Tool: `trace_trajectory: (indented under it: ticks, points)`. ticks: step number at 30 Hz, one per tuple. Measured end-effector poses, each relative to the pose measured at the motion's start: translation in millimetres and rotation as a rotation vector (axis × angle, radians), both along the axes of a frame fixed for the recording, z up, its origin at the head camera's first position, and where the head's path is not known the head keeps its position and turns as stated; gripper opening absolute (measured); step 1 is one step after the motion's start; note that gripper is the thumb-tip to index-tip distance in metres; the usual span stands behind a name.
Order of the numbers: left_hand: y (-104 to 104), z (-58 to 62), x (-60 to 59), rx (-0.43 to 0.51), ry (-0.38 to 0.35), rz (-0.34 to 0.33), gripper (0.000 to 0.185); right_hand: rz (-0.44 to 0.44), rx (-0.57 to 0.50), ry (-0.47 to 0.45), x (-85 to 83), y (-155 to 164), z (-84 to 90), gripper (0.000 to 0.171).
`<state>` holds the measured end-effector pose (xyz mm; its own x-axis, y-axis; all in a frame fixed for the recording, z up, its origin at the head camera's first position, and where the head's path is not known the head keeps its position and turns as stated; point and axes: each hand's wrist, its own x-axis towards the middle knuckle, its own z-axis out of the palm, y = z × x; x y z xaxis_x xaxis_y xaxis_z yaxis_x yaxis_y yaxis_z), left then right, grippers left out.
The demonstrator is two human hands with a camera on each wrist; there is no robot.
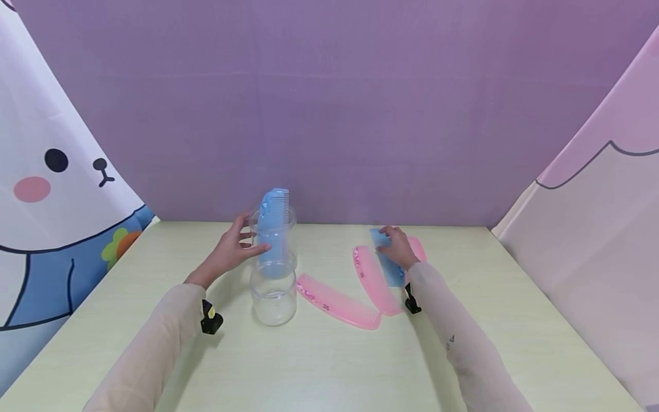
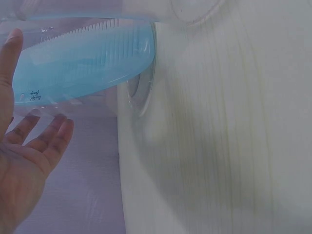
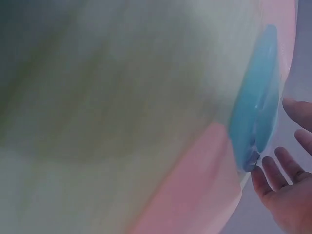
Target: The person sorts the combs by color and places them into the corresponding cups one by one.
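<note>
My left hand (image 1: 231, 249) (image 2: 24, 161) holds the side of a clear jar (image 1: 290, 240) (image 2: 141, 92), thumb in front and fingers behind. Blue combs (image 1: 274, 223) (image 2: 83, 63) stand upright inside it, teeth above the rim. A second, empty clear jar (image 1: 273, 300) stands just in front of it. My right hand (image 1: 393, 243) (image 3: 285, 195) rests with spread fingers on the far end of a blue comb (image 1: 391, 269) (image 3: 258, 112) lying flat on the table. That comb lies across a pink comb (image 1: 418, 249) (image 3: 195, 195).
Two more pink combs (image 1: 337, 300) (image 1: 373, 277) lie on the pale green table (image 1: 329, 366) between the jars and my right hand. A purple wall (image 1: 329, 114) closes the back, and printed curtains hang at the left (image 1: 51, 189) and right (image 1: 592, 229).
</note>
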<state>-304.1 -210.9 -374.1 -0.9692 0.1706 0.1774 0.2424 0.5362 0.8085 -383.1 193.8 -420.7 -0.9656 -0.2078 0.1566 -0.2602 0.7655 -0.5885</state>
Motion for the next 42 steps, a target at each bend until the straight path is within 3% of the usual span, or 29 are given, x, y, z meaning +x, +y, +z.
trace_trajectory:
  ticks: [16, 42]
  points:
    - [0, 0.3, -0.6, -0.006, 0.012, -0.006, 0.100, -0.053, 0.025, -0.151, -0.6, 5, -0.7, 0.056]
    - [0, 0.2, -1.0, -0.003, 0.003, -0.002, 0.101, -0.142, -0.055, -0.167, 2.2, -6, 6.4, 0.066]
